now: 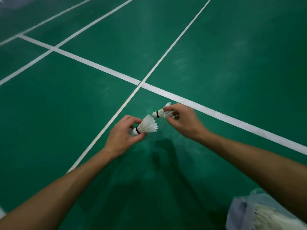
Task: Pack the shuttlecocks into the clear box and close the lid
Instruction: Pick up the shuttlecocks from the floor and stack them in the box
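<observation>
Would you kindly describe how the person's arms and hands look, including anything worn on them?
Both forearms are bare as far as the picture shows, with no sleeves in view. The left hand and the right hand wear no gloves, and no rings, watch or wristbands show. A small dark mark sits on the left forearm just below the wrist. No cables or straps are visible on either arm.

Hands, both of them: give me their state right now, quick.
Left hand: closed, pinching a shuttlecock at its cork end.
Right hand: closed, holding a second shuttlecock by its feathers.
</observation>
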`<state>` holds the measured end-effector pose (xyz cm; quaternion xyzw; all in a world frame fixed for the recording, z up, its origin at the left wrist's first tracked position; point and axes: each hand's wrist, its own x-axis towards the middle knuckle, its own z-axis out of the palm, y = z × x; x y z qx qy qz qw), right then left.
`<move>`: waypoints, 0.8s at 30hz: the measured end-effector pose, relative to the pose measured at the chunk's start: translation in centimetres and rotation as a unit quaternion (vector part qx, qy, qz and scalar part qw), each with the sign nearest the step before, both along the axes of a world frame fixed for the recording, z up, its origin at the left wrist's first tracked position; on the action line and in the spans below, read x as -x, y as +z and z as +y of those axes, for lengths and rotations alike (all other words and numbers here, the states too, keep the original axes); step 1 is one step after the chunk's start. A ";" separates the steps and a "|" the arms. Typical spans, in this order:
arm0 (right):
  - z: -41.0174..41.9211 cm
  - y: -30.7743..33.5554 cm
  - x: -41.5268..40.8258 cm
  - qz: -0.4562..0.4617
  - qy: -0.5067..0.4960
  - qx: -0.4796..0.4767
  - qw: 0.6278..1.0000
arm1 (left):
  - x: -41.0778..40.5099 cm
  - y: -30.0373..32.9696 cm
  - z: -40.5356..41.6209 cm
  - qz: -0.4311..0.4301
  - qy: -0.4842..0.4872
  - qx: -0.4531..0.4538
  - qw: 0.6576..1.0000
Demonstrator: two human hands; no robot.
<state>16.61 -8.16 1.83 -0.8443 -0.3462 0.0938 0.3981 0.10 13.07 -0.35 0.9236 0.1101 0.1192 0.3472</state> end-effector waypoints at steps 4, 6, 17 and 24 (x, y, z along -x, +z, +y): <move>-10.6 4.3 3.8 0.002 -0.049 -0.030 0.998 | 0.4 4.3 -7.5 -0.036 -0.093 0.028 0.995; -15.9 6.0 6.0 -0.001 -0.089 -0.038 0.995 | 0.9 6.1 -11.6 -0.047 -0.147 0.024 0.988; -36.0 9.4 18.6 0.004 -0.238 -0.063 0.969 | 4.0 9.4 -29.0 -0.023 -0.293 0.028 0.955; -43.7 7.4 22.4 0.022 -0.346 -0.071 0.935 | 3.8 6.9 -33.6 0.040 -0.311 0.071 0.947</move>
